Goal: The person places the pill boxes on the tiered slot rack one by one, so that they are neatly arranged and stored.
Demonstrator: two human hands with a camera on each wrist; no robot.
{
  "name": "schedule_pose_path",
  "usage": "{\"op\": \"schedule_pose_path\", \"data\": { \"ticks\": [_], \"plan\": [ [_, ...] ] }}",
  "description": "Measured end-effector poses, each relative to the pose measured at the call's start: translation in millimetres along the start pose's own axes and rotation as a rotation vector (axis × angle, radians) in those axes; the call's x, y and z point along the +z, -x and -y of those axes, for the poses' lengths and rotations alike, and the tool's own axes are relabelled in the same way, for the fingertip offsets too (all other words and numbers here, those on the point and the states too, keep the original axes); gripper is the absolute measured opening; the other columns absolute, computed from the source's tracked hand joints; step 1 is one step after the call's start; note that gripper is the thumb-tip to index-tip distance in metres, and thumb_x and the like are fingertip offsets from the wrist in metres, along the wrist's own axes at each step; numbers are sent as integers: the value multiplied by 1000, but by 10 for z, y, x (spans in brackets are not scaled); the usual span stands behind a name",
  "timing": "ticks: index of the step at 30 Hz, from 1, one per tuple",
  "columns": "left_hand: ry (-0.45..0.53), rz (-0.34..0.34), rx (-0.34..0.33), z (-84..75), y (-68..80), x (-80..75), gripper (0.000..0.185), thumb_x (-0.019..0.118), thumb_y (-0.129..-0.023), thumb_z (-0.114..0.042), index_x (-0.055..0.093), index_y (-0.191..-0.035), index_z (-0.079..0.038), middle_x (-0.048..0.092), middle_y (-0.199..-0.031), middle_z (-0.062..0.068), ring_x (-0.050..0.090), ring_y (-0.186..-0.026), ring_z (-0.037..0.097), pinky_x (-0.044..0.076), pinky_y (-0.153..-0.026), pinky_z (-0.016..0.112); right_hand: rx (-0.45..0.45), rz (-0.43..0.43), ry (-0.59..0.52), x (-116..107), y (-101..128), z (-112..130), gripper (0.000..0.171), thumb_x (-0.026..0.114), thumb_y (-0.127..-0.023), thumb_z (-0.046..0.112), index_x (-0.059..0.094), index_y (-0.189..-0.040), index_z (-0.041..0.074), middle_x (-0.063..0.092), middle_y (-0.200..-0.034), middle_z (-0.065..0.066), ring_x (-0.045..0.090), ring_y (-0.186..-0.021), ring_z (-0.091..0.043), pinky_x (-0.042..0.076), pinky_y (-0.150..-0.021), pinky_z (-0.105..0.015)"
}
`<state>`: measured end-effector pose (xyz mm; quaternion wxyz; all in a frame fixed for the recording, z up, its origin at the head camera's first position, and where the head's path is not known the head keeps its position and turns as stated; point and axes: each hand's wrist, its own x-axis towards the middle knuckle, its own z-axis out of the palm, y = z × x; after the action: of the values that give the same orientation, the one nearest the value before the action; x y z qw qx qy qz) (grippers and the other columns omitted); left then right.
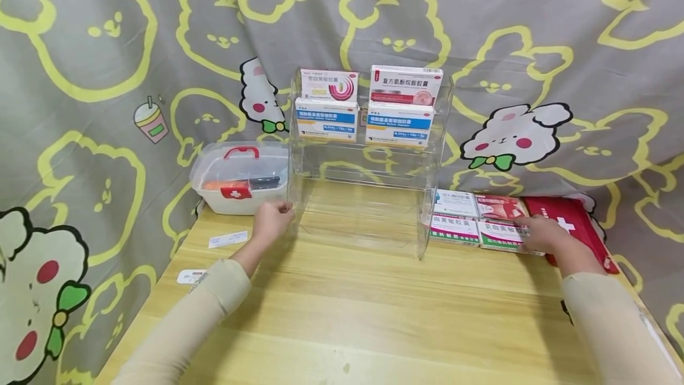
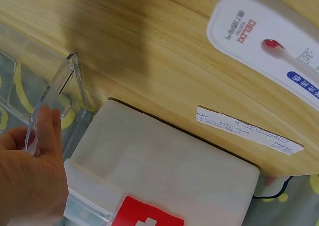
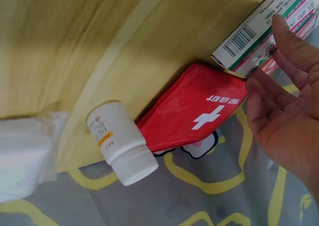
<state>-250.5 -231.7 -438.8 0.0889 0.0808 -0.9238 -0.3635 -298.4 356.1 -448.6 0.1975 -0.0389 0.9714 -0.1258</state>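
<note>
In the head view, a clear acrylic display rack [image 1: 369, 236] stands at mid-table with four medicine boxes on its upper tiers, among them a blue-and-white box [image 1: 326, 120]. My left hand [image 1: 272, 221] is at its left side; in the left wrist view, thumb and fingers pinch the edge of the clear side panel [image 2: 50, 89]. My right hand [image 1: 542, 235] reaches to the right end of a green-and-white medicine box [image 1: 499, 235]. Close up, that hand [image 3: 294, 104] has spread fingers, the thumb overlapping the barcoded side of a box [image 3: 244, 42].
Left of the rack sits a white first-aid box [image 1: 240, 198] with a clear lid. A paper strip [image 1: 228, 239] and a white thermometer [image 1: 191, 276] lie before it. On the right are a red first aid pouch [image 3: 199, 106], a white bottle [image 3: 119, 141] and a white packet [image 3: 25, 156].
</note>
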Motion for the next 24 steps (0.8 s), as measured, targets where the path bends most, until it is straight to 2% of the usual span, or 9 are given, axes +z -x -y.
{"op": "schedule_pose_path", "data": {
  "ticks": [3,7,14,21,24],
  "plan": [
    [1,9,-5,5,-11,4,24,61,-81,-15,73,-100,-5,71,-97,11,62,-85,23,50,-77,37,2,-20,39,-3,-19,-37,91,80,-65,27,35,-137,-5,26,-123,-42,23,-108,-57,30,-85,-73],
    [-2,23,3,-1,-20,-4,24,61,-82,-14,72,-101,-3,70,-100,13,63,-88,25,50,-79,39,29,-10,38,-13,-40,-51,95,80,-64,29,32,-138,-6,22,-125,-42,17,-110,-59,22,-89,-76],
    [-8,23,38,-33,-32,-38,23,61,-82,-12,72,-100,-1,70,-101,15,63,-88,27,50,-78,40,-6,-63,74,11,-72,-79,88,80,-66,32,37,-134,-6,36,-122,-40,24,-108,-57,19,-90,-74],
    [-25,33,34,-16,-33,-20,21,60,-83,-12,73,-97,-2,70,-100,15,62,-83,25,50,-75,39,-4,-61,29,27,-8,-147,98,82,-61,40,35,-133,-7,18,-130,-44,9,-117,-63,7,-91,-77],
    [-31,28,39,-15,-32,-12,21,60,-82,-11,73,-96,-2,70,-97,14,63,-83,25,50,-75,39,-17,-82,2,26,12,-166,96,83,-60,42,36,-128,-6,29,-124,-40,21,-112,-58,15,-89,-73]
  ]
}}
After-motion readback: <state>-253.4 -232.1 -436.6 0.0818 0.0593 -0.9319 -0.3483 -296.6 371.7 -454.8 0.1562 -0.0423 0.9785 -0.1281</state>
